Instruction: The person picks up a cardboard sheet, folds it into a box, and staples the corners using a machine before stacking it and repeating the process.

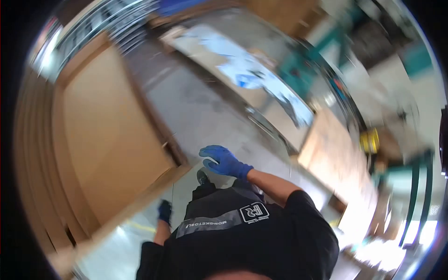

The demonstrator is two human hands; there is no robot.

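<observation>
At the waist: a black short-sleeved shirt (233, 242) with a white logo fills the foreground.
Left hand: a dark, blurred glove (164, 211) hangs near the brown panel's closest edge; whether its grip is wide or narrow, cannot tell.
Right hand: a blue glove (223, 162) reaches across the front of the body, fingers bent, thumb apart, grip moderately wide.
Brown panel: large, rectangular and rimmed (107, 121), it lies to the left, one corner near the right hand.
Counter: beyond a grey floor (196, 105), a long surface (280, 121) bears white-and-blue sheets (242, 70).
Far right: a yellow container (369, 141), blurred.
</observation>
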